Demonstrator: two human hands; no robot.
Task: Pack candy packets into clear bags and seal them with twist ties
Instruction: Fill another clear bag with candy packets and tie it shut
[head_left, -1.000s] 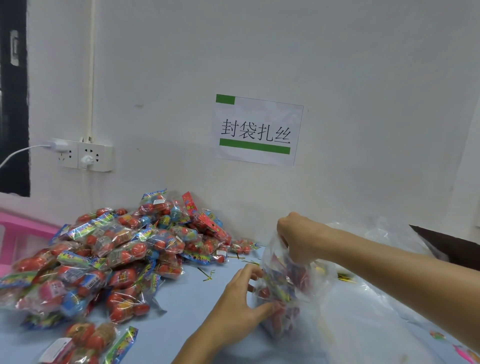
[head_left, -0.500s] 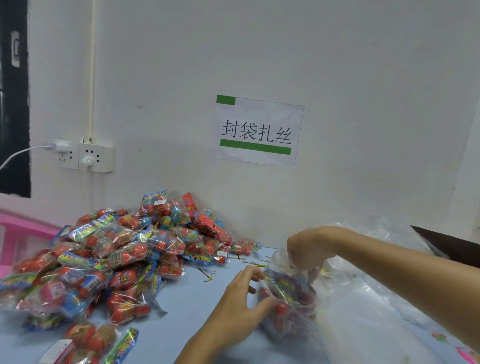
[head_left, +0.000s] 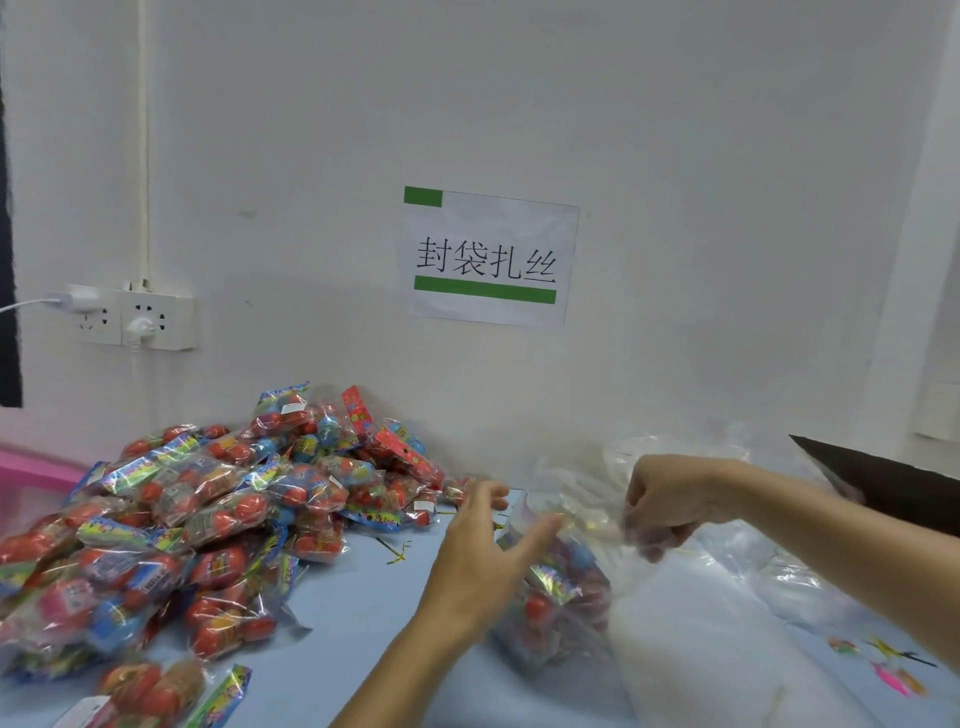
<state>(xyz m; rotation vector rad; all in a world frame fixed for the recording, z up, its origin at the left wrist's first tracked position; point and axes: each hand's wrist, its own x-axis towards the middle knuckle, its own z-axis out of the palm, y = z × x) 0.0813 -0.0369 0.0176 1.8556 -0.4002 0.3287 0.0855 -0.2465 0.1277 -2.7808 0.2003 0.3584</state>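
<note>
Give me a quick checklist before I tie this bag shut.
1. Candy inside the bag: ok.
2. Bag neck gathered: not ok, it looks loose between the hands.
3. Right hand on the neck: cannot tell, blurred.
4. Left hand steadying the bag: ok, fingers open against it.
5. Tie in hand: not ok, it lies on the table.
6. Pile clear of the bag: ok.

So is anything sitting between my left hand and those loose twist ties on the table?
Nothing visible. The left hand is beside the filled bag, and the twist ties lie on bare blue table just to its left.
</note>
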